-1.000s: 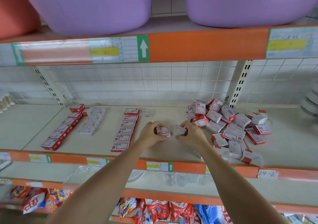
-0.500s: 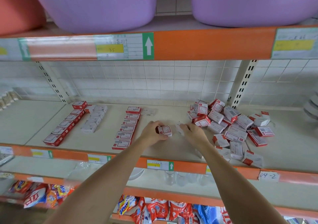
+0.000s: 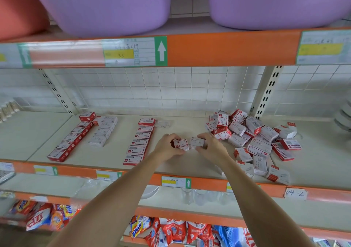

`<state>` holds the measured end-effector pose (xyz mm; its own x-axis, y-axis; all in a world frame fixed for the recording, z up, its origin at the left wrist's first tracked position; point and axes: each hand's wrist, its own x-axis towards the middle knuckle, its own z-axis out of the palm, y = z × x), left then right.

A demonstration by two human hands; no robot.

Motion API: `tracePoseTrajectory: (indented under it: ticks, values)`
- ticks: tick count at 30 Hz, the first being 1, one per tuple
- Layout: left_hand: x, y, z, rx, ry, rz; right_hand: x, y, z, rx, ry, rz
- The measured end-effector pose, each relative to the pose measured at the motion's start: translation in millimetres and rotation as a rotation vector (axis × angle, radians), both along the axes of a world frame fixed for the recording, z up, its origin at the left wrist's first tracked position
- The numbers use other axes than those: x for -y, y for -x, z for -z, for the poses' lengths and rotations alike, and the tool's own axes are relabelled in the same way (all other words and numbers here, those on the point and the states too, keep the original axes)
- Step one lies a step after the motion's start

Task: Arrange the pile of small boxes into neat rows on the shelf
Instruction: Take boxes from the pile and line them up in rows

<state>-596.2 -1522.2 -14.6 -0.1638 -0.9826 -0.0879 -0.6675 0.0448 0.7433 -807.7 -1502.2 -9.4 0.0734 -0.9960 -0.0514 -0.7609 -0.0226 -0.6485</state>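
holding boxes (image 3: 190, 144) mid-shelf (image 3: 190, 163), pile (image 3: 252, 138) just right

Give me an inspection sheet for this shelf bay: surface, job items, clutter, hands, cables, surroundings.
Surface: cream middle shelf with an orange front edge.
Job's things: loose pile of small boxes at right; two rows at left; one longer row left of centre, with a single white box beside its far end.
Clutter: nothing seen.
Hands: left hand grips a red and white box; right hand grips a white box; the two boxes are side by side above the shelf.
Cables: nothing seen.
Surroundings: purple tubs on the shelf above; glassware on the shelf below; snack bags lower still; tiled wall behind.
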Motion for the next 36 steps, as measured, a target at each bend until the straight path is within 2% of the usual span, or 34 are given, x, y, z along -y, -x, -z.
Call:
tracePoseTrajectory:
  ticks: [11, 22, 30, 36]
  values:
    - [2, 7, -6, -0.023, 0.009, -0.045, 0, 1, -6, 0.030, 0.005, -0.008]
    - [4, 3, -25, 0.173, 0.272, 0.014, 16, -4, -19, 0.021, 0.098, -0.022]
    - [3, -26, -37, 0.192, 0.375, -0.008, 23, -38, -18, -0.018, 0.146, -0.094]
    - [3, -65, -38, 0.189, 0.342, -0.066, 30, -79, -16, 0.050, 0.140, -0.097]
